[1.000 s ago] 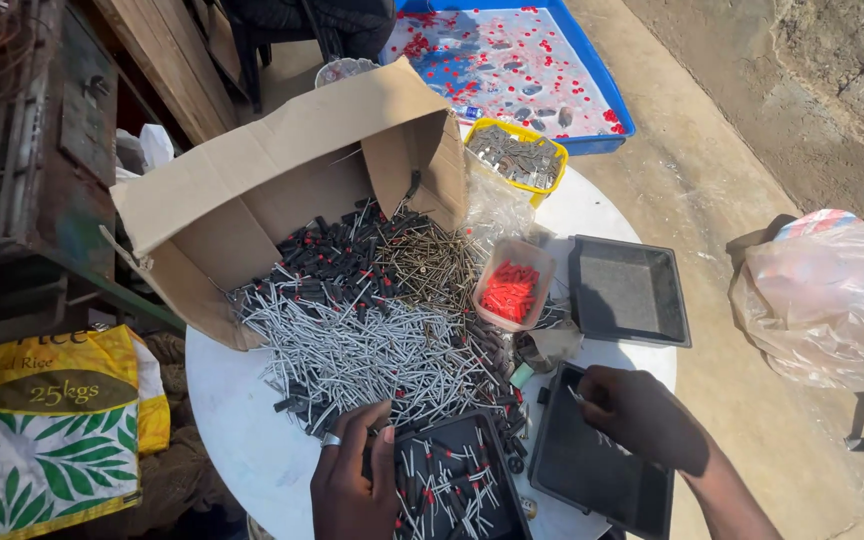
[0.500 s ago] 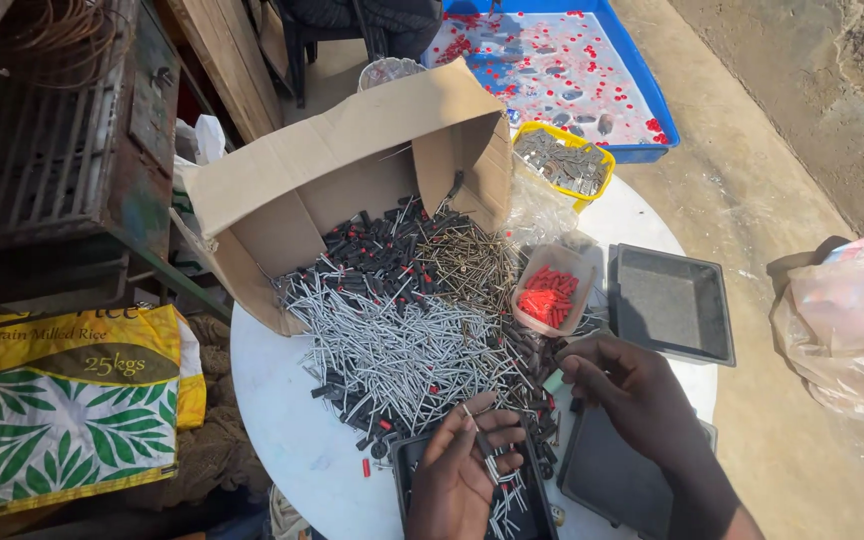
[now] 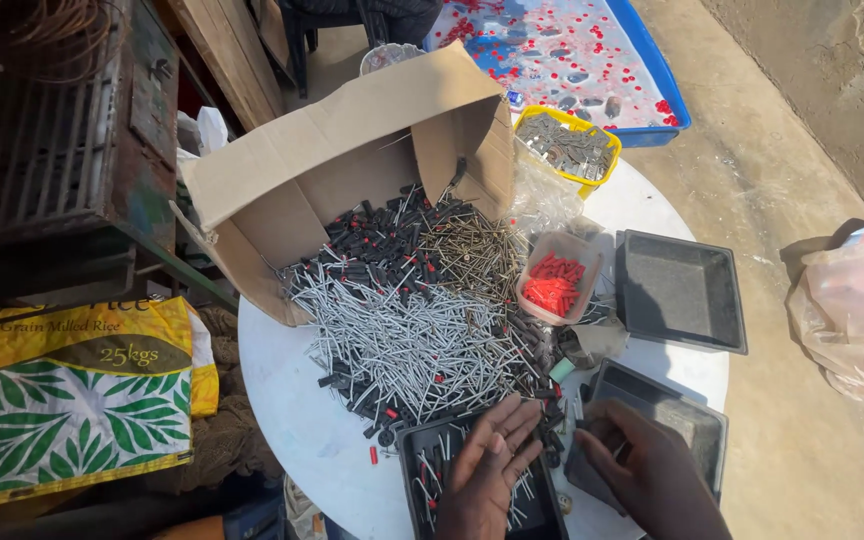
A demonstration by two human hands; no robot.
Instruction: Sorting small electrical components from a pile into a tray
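Crowding the round white table (image 3: 292, 440) was a big heap of silver nails (image 3: 407, 340) mixed with black and red plugs, spilling from a tipped cardboard box (image 3: 352, 160) and lying between the hands and everything further back. Down at the near edge, the left hand (image 3: 487, 470) lay palm-up and loose over a black tray (image 3: 422, 490) holding a few sorted nails, fingers spread, gripping nothing. Just beside it, the right hand (image 3: 647, 470) curled over a second dark tray (image 3: 687, 425); whether it pinched anything, I could not tell. A third, bare black tray (image 3: 682, 290) sat further right, a clear tub of red plugs (image 3: 555, 282) against the heap, and a yellow tray of grey metal bits (image 3: 572, 145) behind. Off to the left leaned a yellow-and-green printed sack (image 3: 72, 400); to the right slumped a pale plastic bag (image 3: 857, 310), and a blue tray (image 3: 652, 70) lay on the ground beyond.
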